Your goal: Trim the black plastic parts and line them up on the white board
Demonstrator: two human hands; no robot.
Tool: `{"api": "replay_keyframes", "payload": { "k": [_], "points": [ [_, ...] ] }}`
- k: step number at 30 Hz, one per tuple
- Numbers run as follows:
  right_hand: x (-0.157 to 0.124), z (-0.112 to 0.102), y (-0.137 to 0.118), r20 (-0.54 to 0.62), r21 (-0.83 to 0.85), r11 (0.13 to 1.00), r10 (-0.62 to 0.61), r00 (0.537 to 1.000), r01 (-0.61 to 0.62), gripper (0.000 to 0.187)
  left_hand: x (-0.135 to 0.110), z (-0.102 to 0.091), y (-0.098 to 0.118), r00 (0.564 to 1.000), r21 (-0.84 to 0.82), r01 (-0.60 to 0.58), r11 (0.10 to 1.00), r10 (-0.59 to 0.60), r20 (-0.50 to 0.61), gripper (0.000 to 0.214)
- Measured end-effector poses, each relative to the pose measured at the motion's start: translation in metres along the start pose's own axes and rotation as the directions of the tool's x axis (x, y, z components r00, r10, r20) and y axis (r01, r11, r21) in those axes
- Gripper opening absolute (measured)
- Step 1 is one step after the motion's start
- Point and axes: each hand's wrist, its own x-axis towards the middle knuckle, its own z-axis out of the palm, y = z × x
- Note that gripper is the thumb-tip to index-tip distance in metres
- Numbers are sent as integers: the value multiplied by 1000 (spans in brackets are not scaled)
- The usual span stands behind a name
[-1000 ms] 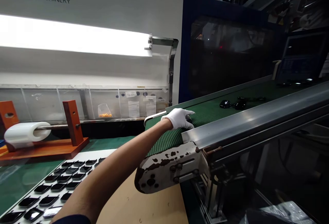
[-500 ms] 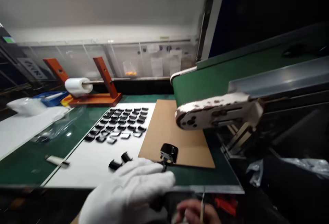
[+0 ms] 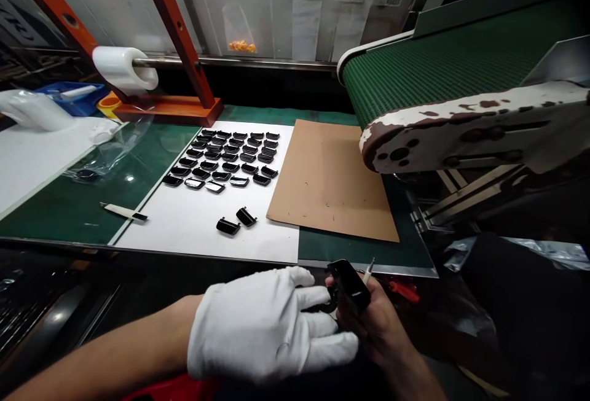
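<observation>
My left hand [image 3: 271, 324], in a white glove, reaches in from the lower left with its back toward me. Its fingers curl around a dark lower portion of a glossy black plastic part [image 3: 351, 287]; the thumb is hidden. Bare, my right hand [image 3: 380, 321] closes around the same part from the right, one fingertip showing at its left edge. A thin pale pen-like tool [image 3: 369, 271] with a pointed metal tip sticks up from the right hand. Both hands are just in front of the table edge. Two similar black parts [image 3: 228, 226] lie apart on the white sheet [image 3: 184, 223].
Several black parts [image 3: 230, 157] lie in rows farther back. A white-handled knife [image 3: 123, 210] rests at left. Brown cardboard [image 3: 336, 174] lies beneath the green conveyor's [image 3: 437, 75] end. An orange stand [image 3: 166, 109] carries a plastic film roll [image 3: 122, 69].
My view has tilted down. The black part has come off the table side toward me, and my right hand has risen to it with the tool.
</observation>
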Motion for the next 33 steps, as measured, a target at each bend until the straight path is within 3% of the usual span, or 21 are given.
{"api": "replay_keyframes", "payload": {
  "k": [4,9,11,13,15,18,22,27,33],
  "points": [
    [4,1,-1,-94,-4,1000,16,995,-17,33,3,3,6,1000,-39,6,999,-7,-14,32],
    [8,-6,-7,-205,2,996,-83,975,86,37,7,-1,-2,985,-124,-171,977,166,-52,40],
    [9,-11,-9,-239,4,993,-110,965,115,38,-4,10,-9,986,-171,-39,985,10,-169,48],
    [10,-16,-10,-254,2,991,-126,959,131,39,-18,28,-13,918,-316,179,932,-274,-288,71],
    [10,-19,-11,-248,-7,991,-131,960,133,41,-29,48,-12,837,-507,303,807,-480,-263,90],
    [9,-23,-10,-215,-36,992,-124,969,120,42,-29,69,-3,793,-691,357,628,-595,-131,97],
    [7,-26,-6,-180,-71,991,-126,976,115,45,-10,75,7,804,-741,334,582,-587,-98,103],
    [7,-23,-4,-195,-122,984,-153,969,131,40,7,70,7,842,-685,365,631,-537,-46,109],
    [5,-25,2,-230,-216,961,-220,948,171,37,17,68,3,893,-589,383,712,-448,40,96]
  ]
}}
